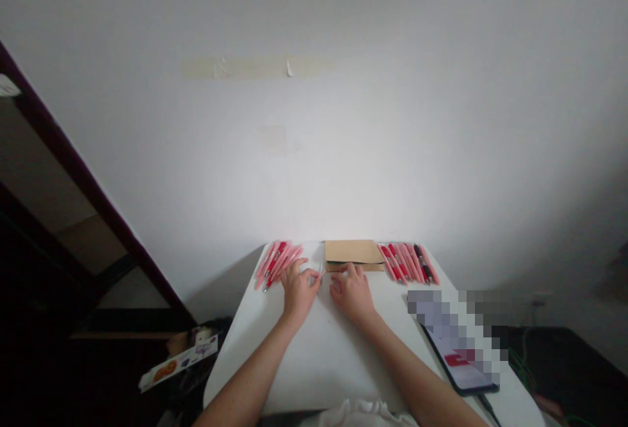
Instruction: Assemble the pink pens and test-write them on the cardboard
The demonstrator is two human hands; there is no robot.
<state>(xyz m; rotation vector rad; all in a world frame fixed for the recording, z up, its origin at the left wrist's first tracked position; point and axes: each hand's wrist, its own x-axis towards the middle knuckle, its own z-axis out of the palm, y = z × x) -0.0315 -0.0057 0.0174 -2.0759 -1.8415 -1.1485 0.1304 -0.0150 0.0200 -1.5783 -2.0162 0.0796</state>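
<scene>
My left hand is over the middle of the white table, its thumb and forefinger pinched on a thin, pale, see-through stick whose exact kind is too small to make out. Just to the right, my right hand has curled fingers at the near edge of a brown cardboard box or envelope; what its fingertips hold, if anything, is hidden. Beside my left hand lies a bunch of pink and red pens. A row of similar pens, one of them black, lies right of the brown cardboard.
A phone with a cable lies at the right edge of the white table. The wall rises directly behind the table. A printed carton is low on the left, near a dark red frame.
</scene>
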